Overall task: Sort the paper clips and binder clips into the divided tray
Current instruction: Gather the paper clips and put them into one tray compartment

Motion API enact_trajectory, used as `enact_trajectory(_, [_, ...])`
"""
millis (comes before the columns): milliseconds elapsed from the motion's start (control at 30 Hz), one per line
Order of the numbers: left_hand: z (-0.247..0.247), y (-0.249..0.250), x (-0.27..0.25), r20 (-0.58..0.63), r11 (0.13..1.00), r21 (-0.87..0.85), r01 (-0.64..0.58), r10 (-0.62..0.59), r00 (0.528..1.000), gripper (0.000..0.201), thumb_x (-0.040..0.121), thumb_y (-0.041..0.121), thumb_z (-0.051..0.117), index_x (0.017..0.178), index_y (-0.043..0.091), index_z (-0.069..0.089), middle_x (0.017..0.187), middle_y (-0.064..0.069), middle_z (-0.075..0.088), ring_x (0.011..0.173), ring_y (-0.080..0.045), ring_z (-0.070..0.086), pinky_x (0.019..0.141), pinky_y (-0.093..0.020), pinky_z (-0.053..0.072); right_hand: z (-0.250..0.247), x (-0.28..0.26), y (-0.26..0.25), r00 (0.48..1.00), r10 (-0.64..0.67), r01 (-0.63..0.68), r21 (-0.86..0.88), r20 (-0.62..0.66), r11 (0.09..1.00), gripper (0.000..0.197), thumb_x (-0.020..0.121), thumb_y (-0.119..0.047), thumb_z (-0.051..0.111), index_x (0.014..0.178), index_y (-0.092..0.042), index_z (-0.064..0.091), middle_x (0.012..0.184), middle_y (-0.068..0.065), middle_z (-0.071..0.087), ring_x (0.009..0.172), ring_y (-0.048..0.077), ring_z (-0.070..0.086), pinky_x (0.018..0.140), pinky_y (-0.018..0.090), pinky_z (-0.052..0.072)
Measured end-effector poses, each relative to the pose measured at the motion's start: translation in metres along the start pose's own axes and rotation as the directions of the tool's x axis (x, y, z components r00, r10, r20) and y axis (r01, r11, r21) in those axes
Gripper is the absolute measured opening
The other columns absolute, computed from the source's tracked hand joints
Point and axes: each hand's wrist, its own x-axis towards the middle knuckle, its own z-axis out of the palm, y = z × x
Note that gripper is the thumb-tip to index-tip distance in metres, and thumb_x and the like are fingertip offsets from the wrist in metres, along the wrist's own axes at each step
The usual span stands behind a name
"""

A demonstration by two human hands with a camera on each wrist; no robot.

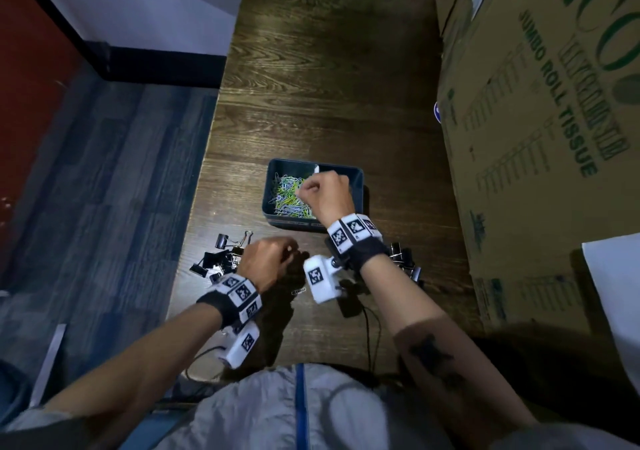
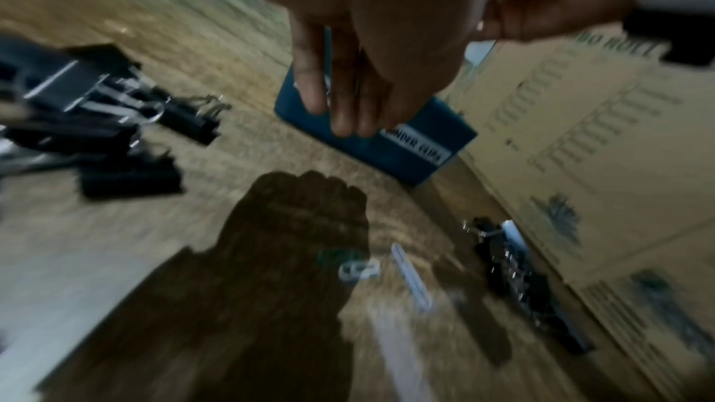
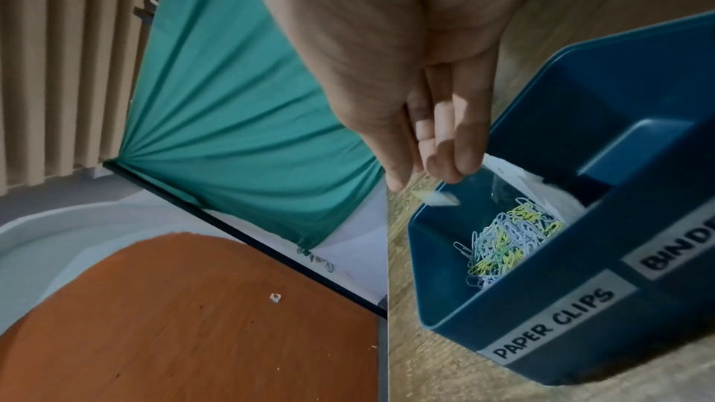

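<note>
Hovering over the tray [image 1: 358, 186]'s paper-clip compartment, right hand [image 1: 327, 193] pinched what looked like one pale clip [image 3: 437, 198]; left hand [image 1: 265, 261], loosely curled, seemingly held nothing, nearer the binder clips [image 1: 216, 259] on the worktop [image 1: 329, 103].

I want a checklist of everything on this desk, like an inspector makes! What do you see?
Surface: dark wood table.
Job's things: blue tray; paper clips in its left compartment; binder clips loose on the table.
Clutter: stray paper clip.
Grippers: right hand above the tray, fingers curled; left hand low by the binder clips.
Cables: black cable.
Surroundings: cardboard boxes, blue floor.
</note>
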Motion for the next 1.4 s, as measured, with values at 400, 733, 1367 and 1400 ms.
enact_trajectory(400, [0.055,-0.021,-0.055,0.244,1.000,-0.014,0.024,-0.020,0.970,0.016,0.095,0.022,0.057,0.101,0.012,0.068,0.098,0.000,0.057,0.088,-0.018,0.059,0.076,-0.022,0.044,0.039,-0.081,0.089,0.942,0.186,-0.111,-0.266,0.280,0.958,0.026,0.095,-0.004,0.052,0.081,-0.011,0.073,0.083,0.006,0.072,0.075,0.020,0.068,0.064,0.024,0.050])
enact_trajectory(733, [0.058,0.011,-0.039,0.292,0.986,0.165,-0.002,-0.046,0.955,0.026,0.066,0.017,0.080,0.087,0.007,0.069,0.085,-0.009,0.062,0.072,-0.024,0.062,0.054,-0.028,0.051,0.076,-0.114,0.114,0.948,0.165,0.006,-0.532,0.272,0.847,0.019,0.094,-0.019,0.060,0.110,-0.014,0.067,0.111,0.010,0.067,0.099,0.030,0.066,0.082,0.036,0.055])
enact_trajectory(1367, [0.049,0.025,-0.011,0.371,0.985,0.131,0.110,-0.152,0.916,0.010,0.080,0.005,0.065,0.088,0.010,0.068,0.097,-0.012,0.063,0.086,-0.031,0.064,0.074,-0.034,0.053,0.079,-0.109,0.112,0.925,0.279,-0.183,-0.342,0.258,0.922,0.014,0.087,-0.013,0.057,0.087,-0.018,0.070,0.098,0.005,0.072,0.094,0.030,0.066,0.082,0.033,0.052])
enact_trajectory(1400, [0.051,0.024,-0.013,0.358,0.987,0.129,0.099,-0.139,0.923,0.012,0.080,0.005,0.064,0.090,0.010,0.067,0.099,-0.011,0.062,0.087,-0.031,0.063,0.074,-0.034,0.052,0.080,-0.110,0.111,0.929,0.264,-0.166,-0.349,0.257,0.922,0.015,0.087,-0.012,0.055,0.087,-0.018,0.069,0.095,0.005,0.072,0.092,0.031,0.066,0.080,0.033,0.052])
